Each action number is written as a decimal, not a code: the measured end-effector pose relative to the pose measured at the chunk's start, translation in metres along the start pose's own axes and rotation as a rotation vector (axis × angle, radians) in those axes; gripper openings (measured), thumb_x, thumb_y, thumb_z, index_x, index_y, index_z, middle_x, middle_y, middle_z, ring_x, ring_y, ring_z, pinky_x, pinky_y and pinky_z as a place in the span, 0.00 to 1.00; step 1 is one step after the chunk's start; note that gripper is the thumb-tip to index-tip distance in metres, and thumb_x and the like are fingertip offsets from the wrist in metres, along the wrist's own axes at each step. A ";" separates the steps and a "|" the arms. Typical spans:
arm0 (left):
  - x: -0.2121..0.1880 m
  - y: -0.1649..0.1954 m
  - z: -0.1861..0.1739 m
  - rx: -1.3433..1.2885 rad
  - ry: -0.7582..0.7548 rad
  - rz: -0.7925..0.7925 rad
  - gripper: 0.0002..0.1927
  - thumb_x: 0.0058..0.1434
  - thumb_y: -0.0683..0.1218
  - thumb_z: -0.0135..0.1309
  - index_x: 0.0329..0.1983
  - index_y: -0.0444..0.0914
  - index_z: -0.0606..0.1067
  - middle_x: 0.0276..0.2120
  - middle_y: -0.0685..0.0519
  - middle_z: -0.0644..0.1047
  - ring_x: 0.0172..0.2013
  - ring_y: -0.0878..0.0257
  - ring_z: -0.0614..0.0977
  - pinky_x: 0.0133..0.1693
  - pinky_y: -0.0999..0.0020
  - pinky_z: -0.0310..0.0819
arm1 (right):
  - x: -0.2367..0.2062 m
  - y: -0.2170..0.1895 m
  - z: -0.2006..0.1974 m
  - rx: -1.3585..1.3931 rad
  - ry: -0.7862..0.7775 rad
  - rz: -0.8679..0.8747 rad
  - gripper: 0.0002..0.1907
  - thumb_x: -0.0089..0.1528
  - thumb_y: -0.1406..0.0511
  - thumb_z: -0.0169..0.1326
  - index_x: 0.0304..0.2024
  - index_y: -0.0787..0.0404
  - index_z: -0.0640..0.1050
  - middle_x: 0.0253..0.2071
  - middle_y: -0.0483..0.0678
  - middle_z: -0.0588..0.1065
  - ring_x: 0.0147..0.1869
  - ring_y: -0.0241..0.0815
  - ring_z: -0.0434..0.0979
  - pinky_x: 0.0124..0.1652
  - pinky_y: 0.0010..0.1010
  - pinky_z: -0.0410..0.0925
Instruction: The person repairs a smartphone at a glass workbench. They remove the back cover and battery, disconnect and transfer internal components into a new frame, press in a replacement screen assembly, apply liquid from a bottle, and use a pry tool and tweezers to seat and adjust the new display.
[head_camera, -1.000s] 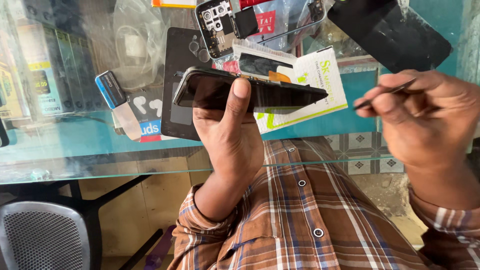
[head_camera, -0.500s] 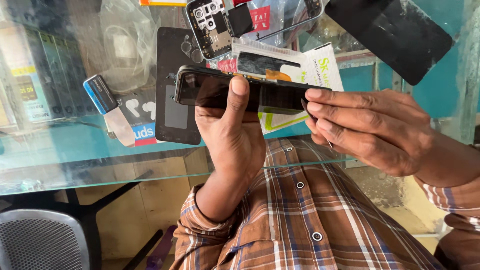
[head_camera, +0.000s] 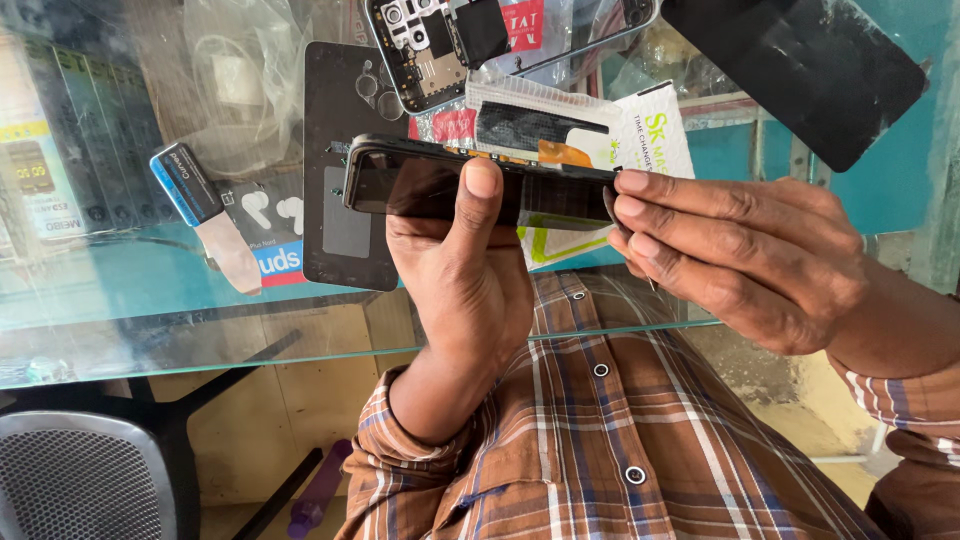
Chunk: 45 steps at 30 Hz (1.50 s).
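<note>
Closer now, the right hand (head_camera: 740, 255) pinches the right end of the phone (head_camera: 470, 185) that the left hand (head_camera: 460, 270) grips above the glass counter (head_camera: 120, 300).

Bright daylight, sharp focus; glare on glass counter (head_camera: 150, 330); corners soft.

left hand (head_camera: 462, 290) gripping, right hand (head_camera: 740, 255) pinching
</note>
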<state>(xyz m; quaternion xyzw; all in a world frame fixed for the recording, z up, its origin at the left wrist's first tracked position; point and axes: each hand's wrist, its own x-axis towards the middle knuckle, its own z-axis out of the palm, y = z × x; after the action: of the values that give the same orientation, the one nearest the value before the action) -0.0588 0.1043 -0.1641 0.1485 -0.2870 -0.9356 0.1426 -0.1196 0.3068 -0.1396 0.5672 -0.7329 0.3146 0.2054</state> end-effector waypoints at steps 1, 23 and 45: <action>0.000 0.000 0.000 0.002 0.000 0.003 0.09 0.71 0.36 0.61 0.51 0.31 0.74 0.45 0.49 0.80 0.46 0.62 0.81 0.54 0.65 0.76 | 0.001 0.000 0.000 -0.005 -0.004 0.003 0.12 0.59 0.73 0.67 0.42 0.67 0.78 0.45 0.58 0.80 0.54 0.53 0.81 0.45 0.37 0.77; 0.001 -0.003 -0.003 -0.011 -0.001 0.006 0.09 0.73 0.36 0.61 0.52 0.31 0.74 0.46 0.48 0.80 0.47 0.62 0.81 0.55 0.64 0.76 | 0.000 0.000 0.002 -0.020 0.004 0.001 0.11 0.59 0.73 0.67 0.42 0.67 0.79 0.46 0.58 0.80 0.54 0.54 0.81 0.45 0.37 0.77; -0.002 -0.004 0.000 0.022 -0.057 0.056 0.11 0.70 0.34 0.63 0.52 0.32 0.74 0.47 0.49 0.80 0.47 0.63 0.81 0.55 0.66 0.74 | 0.007 -0.001 -0.001 -0.072 0.031 0.001 0.10 0.59 0.73 0.66 0.37 0.68 0.76 0.40 0.56 0.79 0.46 0.54 0.85 0.39 0.35 0.78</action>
<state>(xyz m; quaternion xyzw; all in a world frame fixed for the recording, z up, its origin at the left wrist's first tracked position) -0.0575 0.1083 -0.1663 0.1155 -0.3054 -0.9318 0.1587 -0.1210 0.3021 -0.1341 0.5541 -0.7408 0.2967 0.2368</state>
